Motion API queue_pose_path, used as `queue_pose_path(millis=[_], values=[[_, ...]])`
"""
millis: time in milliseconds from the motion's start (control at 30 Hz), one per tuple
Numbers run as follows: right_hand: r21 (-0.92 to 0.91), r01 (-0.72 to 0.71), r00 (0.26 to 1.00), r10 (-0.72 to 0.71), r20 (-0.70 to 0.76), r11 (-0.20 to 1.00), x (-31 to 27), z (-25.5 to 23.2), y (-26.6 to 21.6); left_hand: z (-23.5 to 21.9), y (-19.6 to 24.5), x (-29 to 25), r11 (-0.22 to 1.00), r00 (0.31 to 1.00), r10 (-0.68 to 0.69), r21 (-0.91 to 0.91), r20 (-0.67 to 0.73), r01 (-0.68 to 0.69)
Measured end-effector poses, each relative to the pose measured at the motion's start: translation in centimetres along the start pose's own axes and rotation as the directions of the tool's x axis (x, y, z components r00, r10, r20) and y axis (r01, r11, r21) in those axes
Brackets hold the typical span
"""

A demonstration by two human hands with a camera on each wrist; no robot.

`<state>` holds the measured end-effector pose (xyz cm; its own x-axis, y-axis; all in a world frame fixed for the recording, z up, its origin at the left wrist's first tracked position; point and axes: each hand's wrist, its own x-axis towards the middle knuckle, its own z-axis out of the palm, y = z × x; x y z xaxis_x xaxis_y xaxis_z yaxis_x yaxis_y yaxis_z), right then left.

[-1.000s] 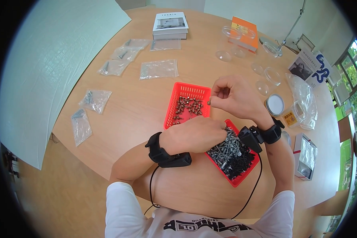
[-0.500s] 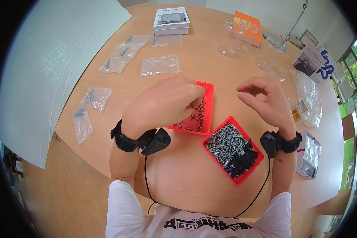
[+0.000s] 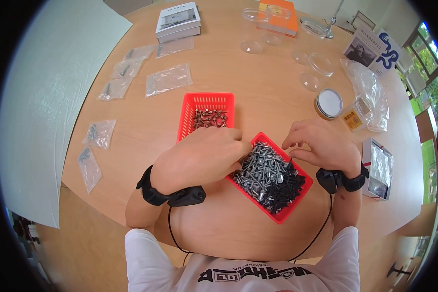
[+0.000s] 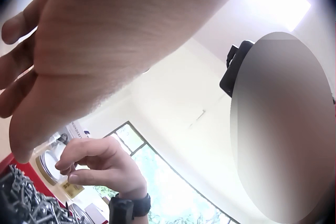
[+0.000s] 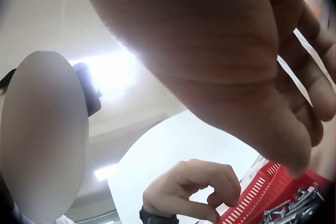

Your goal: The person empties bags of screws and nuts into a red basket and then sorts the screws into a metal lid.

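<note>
My left hand point(image 3: 204, 153) hovers at the left edge of a red basket point(image 3: 281, 218) of loose screws, its fingertips close over the silver screws point(image 3: 263, 168). In the right wrist view, the thumb and forefinger of that left hand point(image 5: 191, 190) are bent and apart, with nothing seen between them. My right hand point(image 3: 323, 146) is at the opposite edge, fingers loosely bent. The left wrist view shows a gap between the right hand's point(image 4: 102, 166) thumb and fingers. Black screws point(image 3: 284, 190) fill the near end. A second red basket point(image 3: 231, 104) with brownish screws point(image 3: 210, 118) is partly hidden behind my left hand.
Several clear bags point(image 3: 169, 80), some holding screws, lie on the left of the table. At the back are a white book point(image 3: 177, 22) and an orange book point(image 3: 287, 22). Clear lids point(image 3: 321, 64), a round tin point(image 3: 328, 103) and an open box point(image 3: 378, 170) stand on the right.
My left hand went from the screw basket to the brownish-screw basket, then back to the screw basket's left edge. My right hand moved away to the right, then down to the screw basket's edge.
</note>
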<state>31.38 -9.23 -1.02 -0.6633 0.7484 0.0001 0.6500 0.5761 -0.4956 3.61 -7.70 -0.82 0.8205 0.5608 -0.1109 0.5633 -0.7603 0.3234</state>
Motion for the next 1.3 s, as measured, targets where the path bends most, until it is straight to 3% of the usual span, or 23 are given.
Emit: queue_pose_path(millis=[233,667,933,1067,1167,1300], values=[[-0.037,-0.059,0.99,0.063,0.125,0.998,-0.8,0.4,-0.1,1.5,1.0,1.0,1.0,0.997,0.03,0.004,0.067,-0.03],[0.018,-0.049,0.986,0.046,0.157,0.999,0.3,1.7,-0.1,2.0,0.5,1.2,0.992,0.994,0.11,0.065,-0.015,-0.109],[0.073,0.072,0.993,-0.078,0.09,0.995,-0.8,0.9,-1.7,1.5,1.5,1.2,0.988,0.987,0.155,-0.016,-0.038,-0.156],[0.074,0.149,0.985,-0.154,0.081,0.986,-0.5,2.5,-2.2,1.5,0.9,0.7,0.996,0.996,0.084,0.003,0.043,-0.084],[0.073,0.216,0.976,-0.215,-0.013,0.974,0.0,3.3,-2.5,1.6,0.6,0.1,0.998,0.998,0.051,0.036,0.037,-0.053],[0.044,0.231,0.971,-0.233,0.047,0.972,0.3,4.1,-4.1,1.8,0.0,-0.5,0.998,0.999,0.053,0.026,0.003,-0.053]])
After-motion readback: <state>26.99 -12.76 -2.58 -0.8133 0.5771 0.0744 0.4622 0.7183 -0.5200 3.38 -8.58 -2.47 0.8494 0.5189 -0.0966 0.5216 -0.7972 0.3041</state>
